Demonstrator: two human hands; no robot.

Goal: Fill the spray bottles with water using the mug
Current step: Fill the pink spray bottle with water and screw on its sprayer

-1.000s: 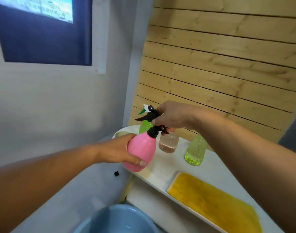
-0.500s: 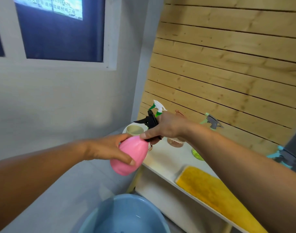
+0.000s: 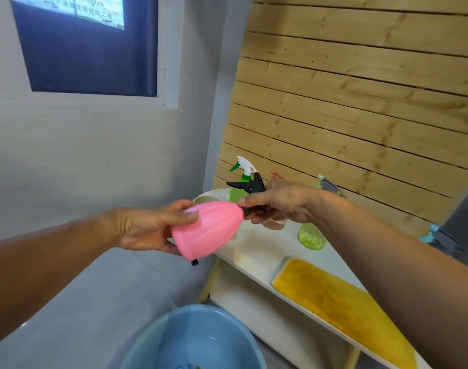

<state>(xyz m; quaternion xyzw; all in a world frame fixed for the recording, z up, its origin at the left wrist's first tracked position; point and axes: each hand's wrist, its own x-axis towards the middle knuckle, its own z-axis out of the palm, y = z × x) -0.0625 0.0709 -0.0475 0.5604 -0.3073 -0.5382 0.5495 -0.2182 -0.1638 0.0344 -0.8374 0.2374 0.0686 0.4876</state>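
Above the blue basin (image 3: 193, 339), still gripping the tilted pink spray bottle (image 3: 209, 230) with both hands, left hand (image 3: 145, 227) on its body, right hand (image 3: 278, 203) on its black trigger head (image 3: 250, 186), no filling begun.

The blue basin (image 3: 193, 339) at 6 o'clock gets chopped by the bottom edge. Right hand (image 3: 278, 202) covers the pink bottle's (image 3: 207, 230) neck and most of a clear cup behind it. Teal sprayer (image 3: 440, 237) at 3 o'clock is blurry, its body hidden behind the forearm.
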